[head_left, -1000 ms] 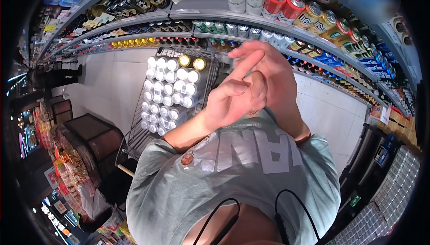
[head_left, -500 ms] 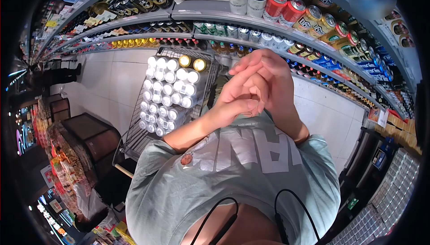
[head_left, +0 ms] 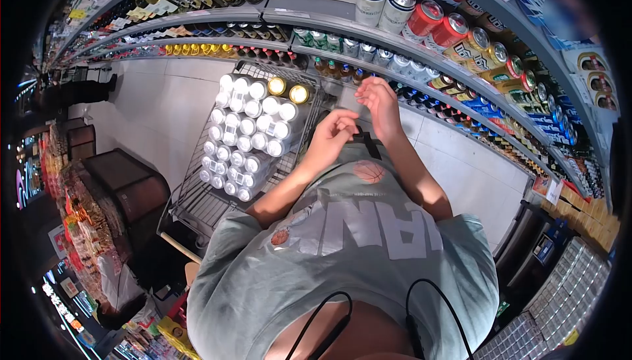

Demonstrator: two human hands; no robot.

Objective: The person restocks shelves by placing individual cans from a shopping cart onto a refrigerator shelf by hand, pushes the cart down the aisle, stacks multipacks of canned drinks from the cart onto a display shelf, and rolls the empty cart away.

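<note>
Hovering half-curled, both hands [head_left: 331, 135] are near a cart [head_left: 203, 207] of silver cans [head_left: 247, 126] and two gold-topped cans [head_left: 298, 94].

left hand [head_left: 334, 135], right hand [head_left: 382, 106], both loosely curled

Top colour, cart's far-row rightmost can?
Gold; the can shows best in the head view.

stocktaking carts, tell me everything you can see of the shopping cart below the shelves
The shopping cart is grey, a metal-looking wire basket with a pale tan bar at its near end. It stands at left on the tiled floor, loaded with cans, mostly silver-topped, two gold-topped. Neither left hand nor right hand grips it.
</note>
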